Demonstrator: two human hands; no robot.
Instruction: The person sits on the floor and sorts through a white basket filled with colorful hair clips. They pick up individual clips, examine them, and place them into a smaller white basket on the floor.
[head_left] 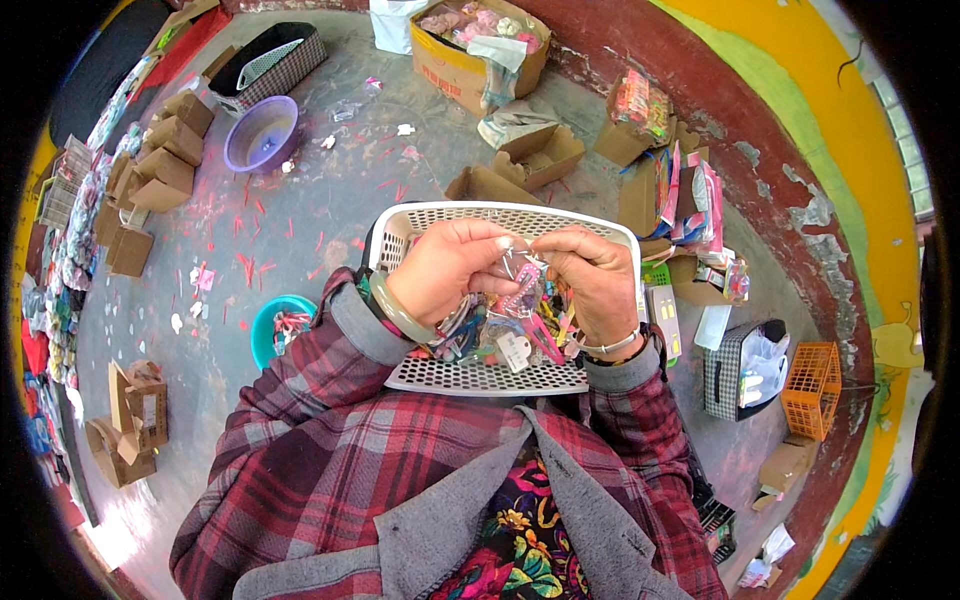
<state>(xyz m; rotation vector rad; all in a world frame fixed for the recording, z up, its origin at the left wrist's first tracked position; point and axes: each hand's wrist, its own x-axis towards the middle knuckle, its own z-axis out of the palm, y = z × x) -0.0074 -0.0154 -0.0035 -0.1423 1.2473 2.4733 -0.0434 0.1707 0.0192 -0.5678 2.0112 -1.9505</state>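
Over a white perforated plastic basket (480, 381), both hands meet at the top of a small clear plastic bag (505, 325). Pink items show through the bag, and a white tag (515, 351) hangs at its lower end. My left hand (450, 262) pinches the bag's upper edge between thumb and fingers. From the other side, my right hand (592, 278) pinches the same edge, fingertips close to the left thumb. Beneath the hands, the basket holds a jumble of small colourful pieces, partly hidden by the bag and wrists.
A teal basin (262, 335) with small items stands left of the basket. Farther off are a purple basin (262, 135), stacked cardboard boxes (165, 180) and a large carton (460, 75) of pink goods. Packed boxes, a checked bin (725, 375) and an orange crate (811, 390) line the right.
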